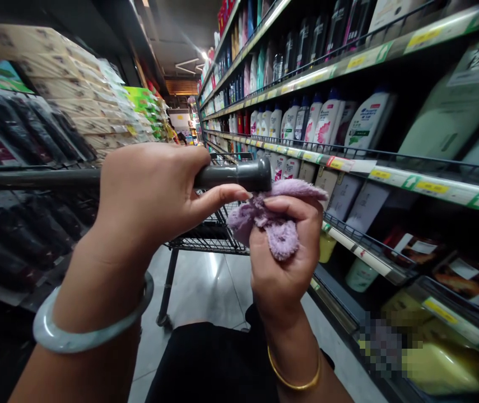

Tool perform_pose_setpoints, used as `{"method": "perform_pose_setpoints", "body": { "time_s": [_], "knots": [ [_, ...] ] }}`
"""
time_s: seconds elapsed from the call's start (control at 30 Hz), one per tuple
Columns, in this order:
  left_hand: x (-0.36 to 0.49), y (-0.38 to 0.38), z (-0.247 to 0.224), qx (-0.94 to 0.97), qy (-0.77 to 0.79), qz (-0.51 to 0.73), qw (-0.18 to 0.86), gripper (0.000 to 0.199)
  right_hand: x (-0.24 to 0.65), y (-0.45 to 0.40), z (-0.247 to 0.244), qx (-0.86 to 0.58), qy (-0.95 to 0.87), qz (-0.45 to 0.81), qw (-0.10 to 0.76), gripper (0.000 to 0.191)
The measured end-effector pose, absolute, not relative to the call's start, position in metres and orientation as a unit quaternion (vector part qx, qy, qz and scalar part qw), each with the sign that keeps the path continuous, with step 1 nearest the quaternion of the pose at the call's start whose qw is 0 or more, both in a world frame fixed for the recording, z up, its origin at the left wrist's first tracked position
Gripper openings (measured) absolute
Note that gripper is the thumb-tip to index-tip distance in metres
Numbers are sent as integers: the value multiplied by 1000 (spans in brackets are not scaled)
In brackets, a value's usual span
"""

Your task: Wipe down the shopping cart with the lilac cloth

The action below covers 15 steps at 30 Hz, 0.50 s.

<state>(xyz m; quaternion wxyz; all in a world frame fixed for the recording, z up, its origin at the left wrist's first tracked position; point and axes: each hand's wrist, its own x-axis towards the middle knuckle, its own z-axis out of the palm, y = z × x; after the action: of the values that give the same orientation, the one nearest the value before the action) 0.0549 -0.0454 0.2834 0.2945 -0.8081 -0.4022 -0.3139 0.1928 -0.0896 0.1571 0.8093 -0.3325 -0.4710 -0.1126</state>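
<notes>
Purple cloth (283, 238) is held bunched in the clenched right hand (283, 277), at the end of the cart handle (243, 174), around which the left hand (149, 193) is curled. Wiping of that end appears to be in hand; for the next stroke, firm cloth pressure and a steadied handle seem called for.

Single head cam, looks forward and down past close-up left-hand grip (150, 190) and right-hand grip (285, 274) along aisle (218, 285).

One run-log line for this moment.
left hand: around shopping cart handle | right hand: holding purple cloth by handle's end | shampoo bottles: shelved
</notes>
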Motion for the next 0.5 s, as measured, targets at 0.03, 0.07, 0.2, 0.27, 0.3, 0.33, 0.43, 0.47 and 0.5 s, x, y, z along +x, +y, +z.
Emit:
{"method": "perform_pose_setpoints", "body": {
  "time_s": [0.03, 0.07, 0.2, 0.27, 0.3, 0.33, 0.43, 0.47, 0.5],
  "knots": [
    [55, -46, 283, -806, -405, -313, 298, 81, 194, -88, 156, -329, -475, -120, 807, 25],
    [54, -47, 284, -803, -408, -313, 300, 81, 197, -84, 154, -327, -475, -119, 808, 24],
    [55, -49, 284, -803, -415, -306, 299, 82, 208, -64, 144, -348, -427, -31, 834, 28],
    [56, -49, 284, -804, -417, -301, 297, 81, 208, -69, 146, -347, -424, -8, 837, 32],
    [57, -50, 284, -804, -419, -299, 297, 81, 207, -75, 149, -337, -433, -17, 836, 33],
    [57, -50, 284, -804, -422, -299, 295, 81, 204, -83, 153, -324, -447, -35, 833, 34],
    [56, -50, 284, -802, -432, -294, 289, 82, 202, -97, 159, -299, -478, -70, 823, 40],
    [56, -51, 285, -803, -433, -292, 287, 83, 203, -95, 159, -302, -485, -67, 818, 42],
    [56, -52, 285, -804, -434, -291, 284, 83, 206, -91, 157, -310, -490, -65, 812, 44]
  ]
}}
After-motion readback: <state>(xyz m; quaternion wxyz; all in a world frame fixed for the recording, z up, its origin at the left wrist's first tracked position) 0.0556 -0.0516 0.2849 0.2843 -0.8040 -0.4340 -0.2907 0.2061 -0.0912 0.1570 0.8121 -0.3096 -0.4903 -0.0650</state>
